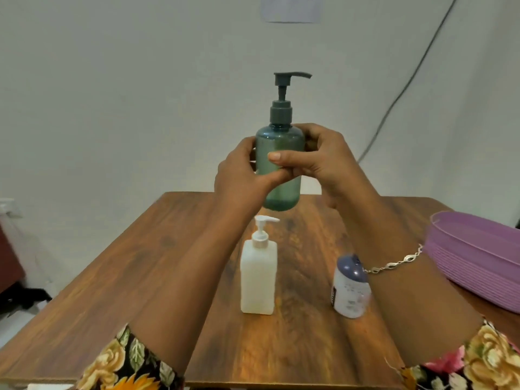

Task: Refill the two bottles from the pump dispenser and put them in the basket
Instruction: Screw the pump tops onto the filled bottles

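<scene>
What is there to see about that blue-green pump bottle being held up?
The blue-green bottle is round-shouldered, translucent and plastic-looking, with a dark grey collar and a raised pump head whose spout points to the image's right. It is upright, held in the air clear of the wooden table, with the left hand and right hand both wrapped round its middle, thumbs across the front. Its fill level is unclear.

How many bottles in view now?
3: teal pump bottle held by left hand and right hand; white pump bottle on the table; purple-capped bottle beside the right forearm. Basket may hide more.
</scene>
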